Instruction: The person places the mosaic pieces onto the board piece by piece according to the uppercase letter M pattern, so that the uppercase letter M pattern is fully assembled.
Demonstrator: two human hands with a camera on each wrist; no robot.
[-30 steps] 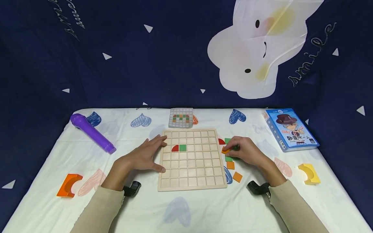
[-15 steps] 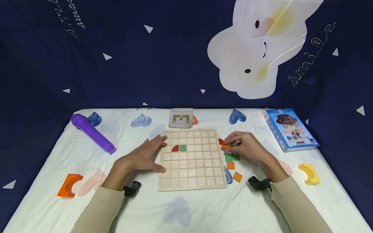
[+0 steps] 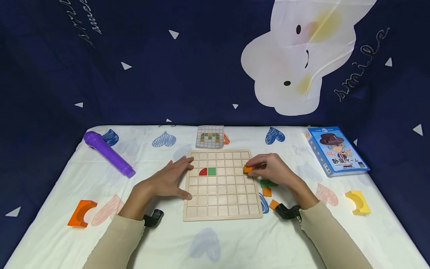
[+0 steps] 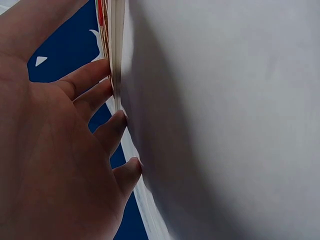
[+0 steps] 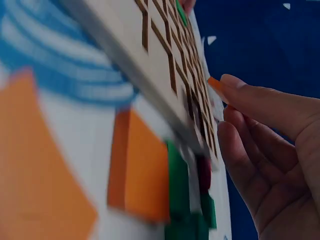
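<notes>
So the right hand (image 3: 275,171) has carried the orange tile (image 3: 248,169) off the loose pile and over the wooden board's (image 3: 221,201) right edge, pinched in its fingertips. The left hand (image 3: 171,179) stays flat, fingers spread, bracing the board's left side.

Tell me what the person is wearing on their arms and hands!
Both arms wear long beige sleeves, the left sleeve and the right sleeve, reaching to the wrists. Each wrist carries a small black camera, one by the left hand at and one by the right hand at. The hands are bare: no gloves, and no rings show.
</notes>
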